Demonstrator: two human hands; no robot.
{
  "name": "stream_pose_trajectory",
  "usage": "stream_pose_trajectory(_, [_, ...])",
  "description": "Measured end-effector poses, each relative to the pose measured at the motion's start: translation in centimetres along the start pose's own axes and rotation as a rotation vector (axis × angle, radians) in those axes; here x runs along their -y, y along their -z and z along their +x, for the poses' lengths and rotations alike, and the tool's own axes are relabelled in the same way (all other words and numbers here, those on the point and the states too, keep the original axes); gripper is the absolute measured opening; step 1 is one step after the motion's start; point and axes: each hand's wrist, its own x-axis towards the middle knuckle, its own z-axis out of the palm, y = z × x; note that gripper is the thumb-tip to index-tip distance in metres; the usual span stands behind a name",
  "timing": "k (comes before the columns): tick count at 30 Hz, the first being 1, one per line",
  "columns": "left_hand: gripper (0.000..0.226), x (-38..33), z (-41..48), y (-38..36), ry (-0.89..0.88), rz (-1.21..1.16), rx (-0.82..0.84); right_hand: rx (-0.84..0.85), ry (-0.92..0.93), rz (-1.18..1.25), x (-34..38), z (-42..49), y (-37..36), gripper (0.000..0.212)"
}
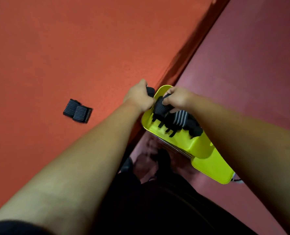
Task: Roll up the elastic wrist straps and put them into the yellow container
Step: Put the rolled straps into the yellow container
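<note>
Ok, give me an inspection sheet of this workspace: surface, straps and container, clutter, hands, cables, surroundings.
Surface: orange-red tabletop, plain.
Job's things: yellow container beside the table edge, holding rolled black straps and a grey-striped strap; one unrolled black strap lies on the tabletop.
Clutter: nothing seen.
Hands: left hand grips a black roll; right hand pinches a black strap end over the container.
Cables: nothing seen.
Surroundings: pinkish floor; person's dark clothing below.
</note>
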Motion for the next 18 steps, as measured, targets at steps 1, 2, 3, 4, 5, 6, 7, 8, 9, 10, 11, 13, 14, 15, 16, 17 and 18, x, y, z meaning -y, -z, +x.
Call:
stream_pose_trajectory(1, [0.043, -1.2, 0.0, -1.1, -0.031, 0.025, 0.032, -0.019, -0.020, -0.034, -1.3, -0.4, 1.1, 0.006])
stream_pose_trajectory(2, [0.042, -2.3, -0.1, -2.3, -0.062, 0.051, 0.069, -0.035, -0.052, -0.071, -2.5, -0.9, 2.1, 0.011])
stream_pose_trajectory(3, [0.042, -3.1, -0.2, -3.6, -0.086, 0.081, 0.110, -0.042, -0.082, -0.100, -3.9, -1.2, 2.8, 0.018])
stream_pose_trajectory(4, [0.040, -3.8, -0.3, -5.0, -0.098, 0.115, 0.155, -0.042, -0.118, -0.117, -5.1, -1.7, 3.5, 0.022])
stream_pose_trajectory(5, [0.037, -4.4, -0.4, -6.5, -0.098, 0.145, 0.199, -0.037, -0.148, -0.122, -6.4, -2.1, 4.0, 0.024])
stream_pose_trajectory(6, [0.036, -4.9, -0.6, -8.0, -0.095, 0.168, 0.243, -0.027, -0.173, -0.116, -7.6, -2.7, 4.4, 0.024])
stream_pose_trajectory(7, [0.036, -5.3, -0.8, -9.4, -0.094, 0.186, 0.282, -0.017, -0.188, -0.111, -8.9, -3.0, 4.7, 0.024])
stream_pose_trajectory(8, [0.037, -5.6, -1.0, -10.8, -0.095, 0.204, 0.315, -0.006, -0.197, -0.104, -10.2, -3.4, 4.9, 0.024])
stream_pose_trajectory(9, [0.040, -5.9, -1.3, -12.1, -0.100, 0.225, 0.342, 0.010, -0.199, -0.101, -11.4, -3.7, 4.9, 0.022])
stream_pose_trajectory(10, [0.045, -6.1, -1.5, -13.3, -0.103, 0.248, 0.367, 0.027, -0.200, -0.100, -12.3, -4.0, 4.8, 0.019])
stream_pose_trajectory(11, [0.049, -6.2, -1.7, -14.5, -0.103, 0.266, 0.389, 0.038, -0.200, -0.106, -13.3, -4.2, 4.5, 0.017])
stream_pose_trajectory(13, [0.052, -6.3, -2.0, -16.6, -0.092, 0.284, 0.433, 0.047, -0.198, -0.101, -15.0, -4.4, 3.9, 0.018])
stream_pose_trajectory(14, [0.052, -6.3, -2.1, -17.4, -0.086, 0.286, 0.455, 0.058, -0.195, -0.105, -15.7, -4.4, 3.5, 0.020])
stream_pose_trajectory(15, [0.050, -6.3, -2.2, -18.2, -0.081, 0.287, 0.476, 0.071, -0.189, -0.117, -16.3, -4.3, 3.1, 0.022])
stream_pose_trajectory(16, [0.048, -6.2, -2.1, -18.8, -0.075, 0.287, 0.496, 0.082, -0.186, -0.142, -16.6, -4.2, 2.7, 0.023])
stream_pose_trajectory(17, [0.047, -6.2, -2.0, -19.5, -0.068, 0.286, 0.511, 0.087, -0.178, -0.180, -17.1, -4.0, 2.5, 0.024])
stream_pose_trajectory(18, [0.045, -6.0, -2.0, -20.0, -0.063, 0.281, 0.525, 0.091, -0.176, -0.229, -17.2, -3.7, 2.2, 0.025])
